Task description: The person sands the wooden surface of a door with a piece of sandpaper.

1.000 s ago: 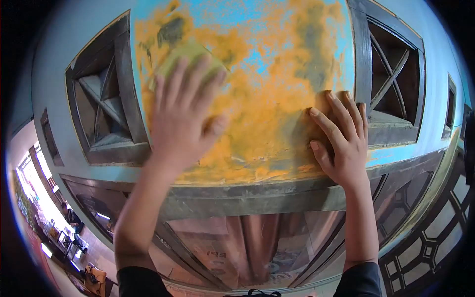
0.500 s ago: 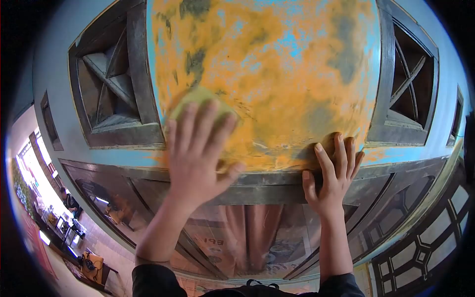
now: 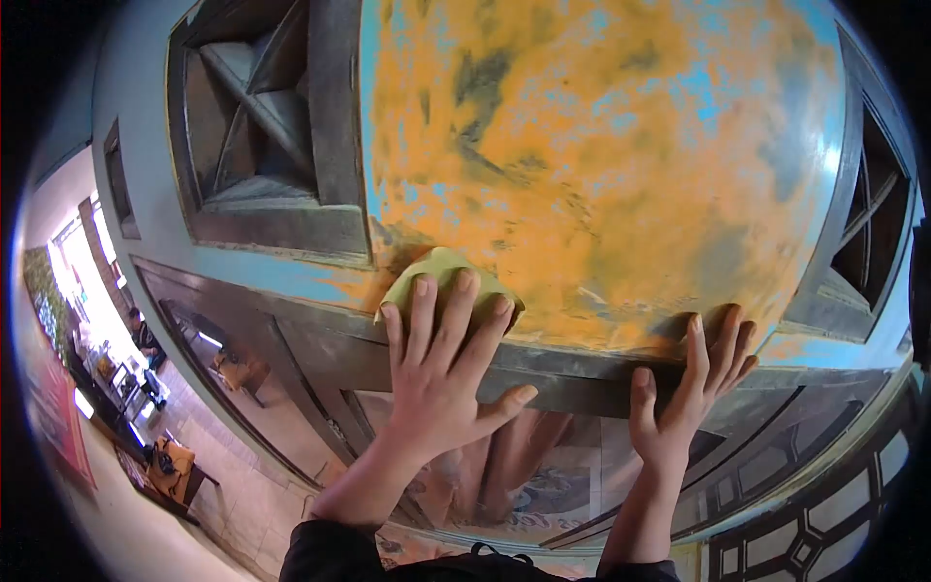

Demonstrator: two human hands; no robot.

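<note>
My left hand (image 3: pixel 444 373) presses a yellowish sheet of sandpaper (image 3: pixel 438 264) against the lower left corner of an orange and blue wall panel (image 3: pixel 601 184). Its fingers lie over the sheet, the thumb out to the side, and part of the paper is hidden beneath them. Worn dark patches and bits of light blue show through the panel's orange coat. At the panel's lower right edge, my right hand (image 3: pixel 684 393) rests with fingers apart and nothing in it. Both hands are close to the dark wooden beam (image 3: pixel 572 388) under the panel.
Dark wooden vents with crossed bars flank the panel, a left vent (image 3: pixel 257 126) and a right vent (image 3: pixel 868 213). Glass-paned doors stand below the beam. At far left, a person (image 3: pixel 145 339) is near a bright opening, with a chair (image 3: pixel 170 470) closer by.
My left hand has slid the sandpaper down to the panel's bottom edge. My right hand stays at the lower right edge. The camera view has shifted and tilted.
</note>
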